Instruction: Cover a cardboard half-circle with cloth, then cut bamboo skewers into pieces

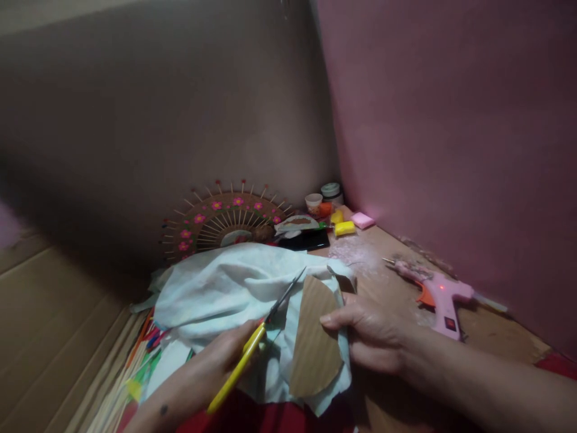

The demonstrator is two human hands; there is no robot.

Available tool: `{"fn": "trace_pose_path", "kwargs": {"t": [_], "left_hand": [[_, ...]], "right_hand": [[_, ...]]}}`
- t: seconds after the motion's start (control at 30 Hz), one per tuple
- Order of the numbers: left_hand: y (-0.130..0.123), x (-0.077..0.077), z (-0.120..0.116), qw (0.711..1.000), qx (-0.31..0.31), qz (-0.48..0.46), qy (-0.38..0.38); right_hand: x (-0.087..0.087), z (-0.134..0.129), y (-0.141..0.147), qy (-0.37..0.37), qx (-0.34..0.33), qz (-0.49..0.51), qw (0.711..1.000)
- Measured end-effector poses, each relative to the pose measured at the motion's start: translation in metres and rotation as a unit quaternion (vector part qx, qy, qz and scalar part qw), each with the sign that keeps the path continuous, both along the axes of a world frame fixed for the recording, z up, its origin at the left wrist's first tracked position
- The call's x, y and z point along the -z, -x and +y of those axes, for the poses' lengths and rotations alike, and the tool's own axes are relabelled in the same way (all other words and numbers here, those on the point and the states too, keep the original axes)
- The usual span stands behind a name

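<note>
My left hand [228, 355] is closed around yellow-handled scissors [238, 368], whose dark blades point up and away over the cloth. A half-round piece of brown corrugated cardboard [315, 343] lies against pale blue cloth [220, 288]. At its right edge, my right hand [372, 331] pinches cardboard and cloth together, thumb on top, other fingers mostly hidden underneath. Cloth shows past the cardboard's curved edge, and the rest is bunched toward the left. The blade tips are just left of the cardboard's top end.
A pink glue gun [444, 297] with a lit red light lies at right. Behind the cloth stands a flower-painted fan-shaped craft [216, 207] with protruding sticks. Small cups [314, 203], a yellow packet [345, 228] and a pink block [363, 220] sit in the corner. Thin sticks [112, 382] lie left.
</note>
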State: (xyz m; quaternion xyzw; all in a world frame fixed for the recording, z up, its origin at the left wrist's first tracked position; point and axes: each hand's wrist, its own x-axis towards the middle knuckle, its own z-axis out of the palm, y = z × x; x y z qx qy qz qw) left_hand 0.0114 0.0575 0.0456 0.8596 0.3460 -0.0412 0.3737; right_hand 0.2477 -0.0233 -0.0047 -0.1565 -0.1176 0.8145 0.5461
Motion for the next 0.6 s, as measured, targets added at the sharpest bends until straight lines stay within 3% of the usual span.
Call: {"fn": "trace_pose_path", "kwargs": {"t": [0.4,0.6], "left_hand": [[-0.014,0.002,-0.006,0.996,-0.018,0.016,-0.086],[-0.01,0.007,0.001,0.988,-0.042,0.059,-0.134]], "right_hand": [[-0.002,0.001,0.0,-0.008,-0.002,0.001,1.0],[-0.004,-0.001,0.0,0.004,0.003,-0.023,1.0]]}}
